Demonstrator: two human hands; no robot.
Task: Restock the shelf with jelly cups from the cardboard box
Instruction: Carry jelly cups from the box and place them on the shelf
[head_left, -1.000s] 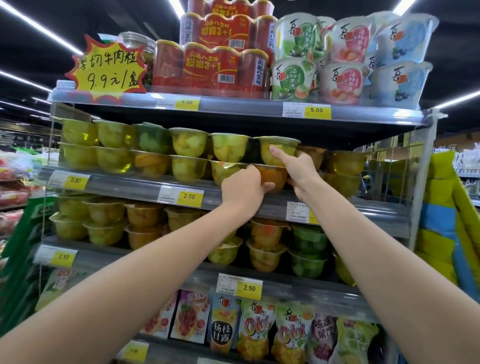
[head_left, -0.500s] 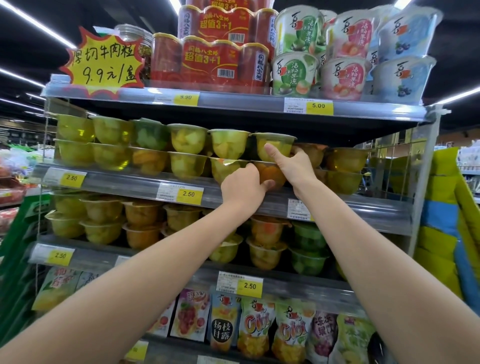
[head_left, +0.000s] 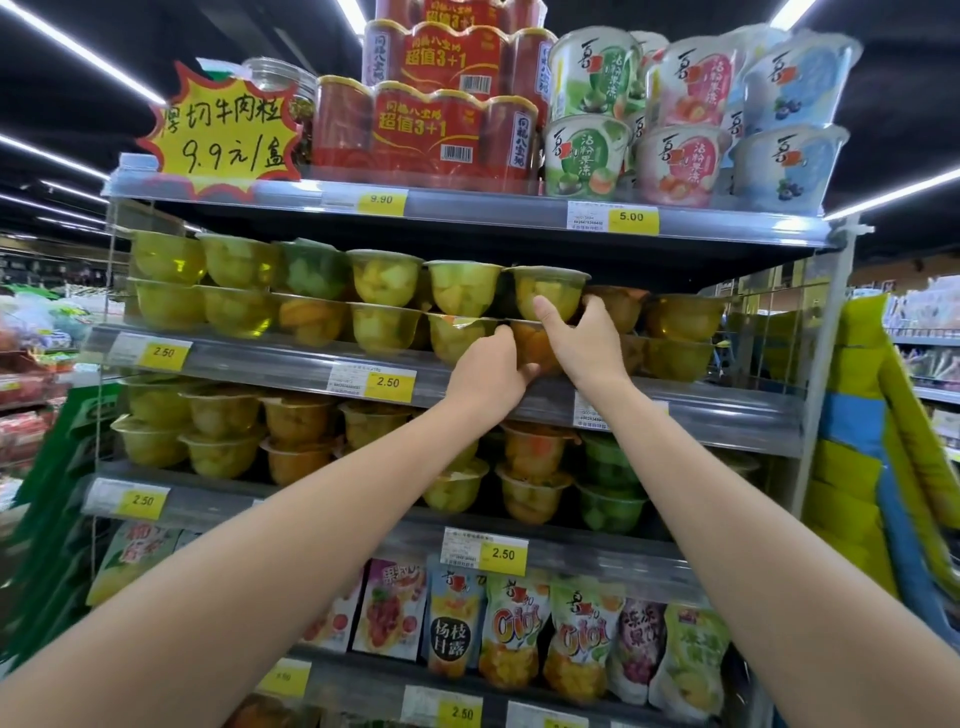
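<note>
Both bare forearms reach up and forward from the bottom corners. Low shelf nearest: fruit jelly pouches (head_left: 511, 634) standing in a row. Above them is a tier of stacked jelly cups (head_left: 223, 431).

Left hand (head_left: 488, 376) has its fingers curled round the orange jelly cup (head_left: 530, 343), which sits in the bottom layer on the second shelf (head_left: 260, 358) from the top. Right hand (head_left: 584, 345) is just beside it, touching. Its thumb (head_left: 544, 312) is on the lower wall of the yellow jelly cup (head_left: 550, 288) stacked directly on top, with the fingers wrapped round that cup's right side.

More cups are stacked two high on both sides, and a 2.50 price tag (head_left: 389, 382) sits on the rail. Top shelf: red can packs (head_left: 426, 135), tall printed tubs (head_left: 680, 161) and a yellow starburst sign (head_left: 223, 135). Ceiling strip lights (head_left: 78, 52) are behind.
</note>
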